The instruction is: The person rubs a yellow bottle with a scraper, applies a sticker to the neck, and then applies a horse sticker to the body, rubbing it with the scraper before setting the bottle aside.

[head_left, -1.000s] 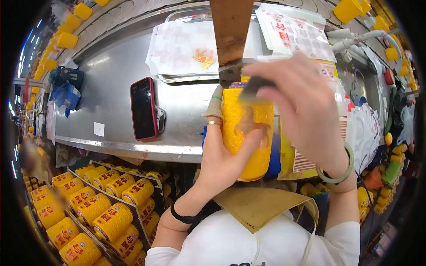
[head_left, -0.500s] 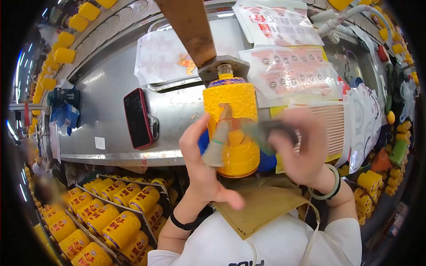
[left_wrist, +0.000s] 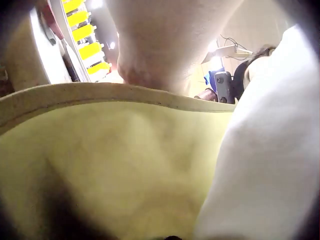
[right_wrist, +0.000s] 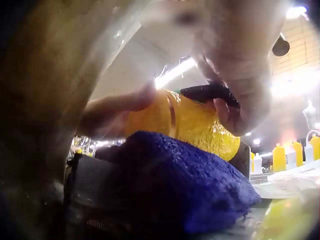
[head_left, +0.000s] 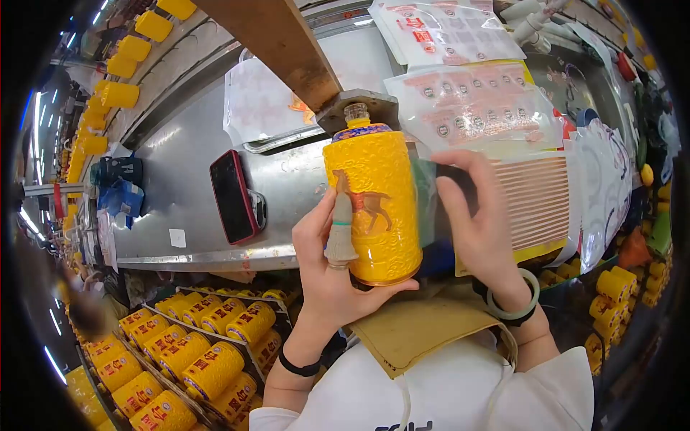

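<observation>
I've got the left hand cupping the yellow bottle from below, right hand gripping a dark scraper beside it; a loose cradle could let it tip.

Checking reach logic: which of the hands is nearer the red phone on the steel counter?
Left. The left hand, gripping the yellow bottle, sits just right of the red phone; the right hand is beyond the bottle.

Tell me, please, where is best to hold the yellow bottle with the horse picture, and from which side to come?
Probably grip the yellow bottle around its wide cylindrical body, low down, coming from the side. It stands upright with its narrow neck under a metal bracket, so the top is blocked. The left hand already cups the base this way; the right hand sits at the opposite side.
</observation>
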`<state>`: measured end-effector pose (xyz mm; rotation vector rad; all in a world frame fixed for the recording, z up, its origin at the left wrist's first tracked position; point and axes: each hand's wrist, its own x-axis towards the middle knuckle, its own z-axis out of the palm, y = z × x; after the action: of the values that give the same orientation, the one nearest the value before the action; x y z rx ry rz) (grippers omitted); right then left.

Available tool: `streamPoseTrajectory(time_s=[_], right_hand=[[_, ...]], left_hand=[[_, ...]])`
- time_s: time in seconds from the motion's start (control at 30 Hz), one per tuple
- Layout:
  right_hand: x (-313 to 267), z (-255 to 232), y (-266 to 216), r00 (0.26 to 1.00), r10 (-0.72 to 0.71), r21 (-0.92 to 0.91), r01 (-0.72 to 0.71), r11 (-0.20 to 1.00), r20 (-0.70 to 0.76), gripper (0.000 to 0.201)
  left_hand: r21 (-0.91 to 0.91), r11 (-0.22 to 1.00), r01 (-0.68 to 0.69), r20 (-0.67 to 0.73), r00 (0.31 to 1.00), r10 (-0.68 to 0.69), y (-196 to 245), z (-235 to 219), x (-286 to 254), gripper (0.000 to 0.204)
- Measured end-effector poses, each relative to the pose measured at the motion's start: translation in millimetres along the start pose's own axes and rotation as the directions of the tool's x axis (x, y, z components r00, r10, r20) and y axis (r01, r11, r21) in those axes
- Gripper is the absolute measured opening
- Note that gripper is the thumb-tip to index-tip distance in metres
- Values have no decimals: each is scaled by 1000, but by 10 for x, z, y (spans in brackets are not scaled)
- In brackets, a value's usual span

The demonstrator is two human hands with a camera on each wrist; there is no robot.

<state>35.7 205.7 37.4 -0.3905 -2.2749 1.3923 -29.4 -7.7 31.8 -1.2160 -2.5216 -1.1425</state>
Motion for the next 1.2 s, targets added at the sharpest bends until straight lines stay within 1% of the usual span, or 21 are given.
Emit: streamPoseTrajectory(time_s=[0.07,0.13,0.2,0.27,0.37,0.53,0.6,0.63,0.67,0.7,0.73,0.77,0.8,0.83,0.87,0.93,1.0,1.07,1.13,1.17,1.2], right_hand=[[-6,-26,54,999,40,-19,-40,999,-25,21],[-21,-23,47,989,139,156,-129,979,-56,22],[-25,-12,5,983,178,184,-169,968,-36,23],[-24,13,12,994,104,218,-96,971,-25,25],[-19,19,-51,990,140,262,-138,955,9,27],[30,-65,-3,994,101,216,-105,971,28,29],[84,-101,12,997,74,185,-79,980,34,30],[127,-127,4,999,-4,131,-2,991,39,32],[161,-147,-13,996,-79,78,75,994,48,34],[197,-128,-74,997,-73,123,74,990,-15,39],[219,-134,-143,997,-75,123,75,990,-11,39],[243,-145,-213,992,-124,87,126,988,-29,39],[262,-149,-248,983,-175,50,177,983,-47,38],[318,-180,-214,926,-377,-102,377,920,23,39],[376,-165,-177,776,-625,-233,625,745,83,34],[266,-253,-317,661,-665,-264,750,607,349,33],[114,-178,-277,540,-751,-84,829,553,379,31],[55,-196,-365,542,-750,-40,820,572,378,34],[130,-316,-457,660,-630,-123,724,679,409,32],[173,-265,-380,682,-675,-239,731,640,282,28],[203,-247,-319,682,-674,-241,731,638,285,28]], left_hand=[[-1,1000,4,63,998,-4,84,-47,53,128],[-9,999,35,98,995,-34,169,-102,99,124],[192,981,15,196,979,-53,245,-143,153,117],[197,980,26,199,978,-66,296,-127,163,113],[208,978,7,188,981,-47,303,-85,142,107],[222,975,-29,151,988,-5,280,-47,94,103],[92,996,-5,88,996,-4,220,-1,52,108],[92,996,-3,85,996,-4,187,32,26,108],[2,999,48,9,999,-48,153,72,-9,110],[-91,991,93,-62,993,-99,117,112,-48,113],[-91,991,96,-65,993,-102,79,163,-79,113],[-273,939,210,-18,975,-223,38,218,-106,113],[-440,841,316,49,943,-329,1,257,-128,114],[-389,876,285,38,955,-293,-46,249,-152,109],[-390,876,284,35,955,-294,-61,230,-145,109],[-322,918,230,33,972,-231,-77,210,-124,109],[-342,907,246,24,967,-254,-157,276,-194,109],[-360,894,266,16,960,-279,-145,286,-215,109],[-411,858,309,-13,939,-344,-46,260,-171,92],[-386,884,263,-34,954,-298,-49,263,-204,96],[-390,883,261,-35,954,-298,-5,229,-177,96]])
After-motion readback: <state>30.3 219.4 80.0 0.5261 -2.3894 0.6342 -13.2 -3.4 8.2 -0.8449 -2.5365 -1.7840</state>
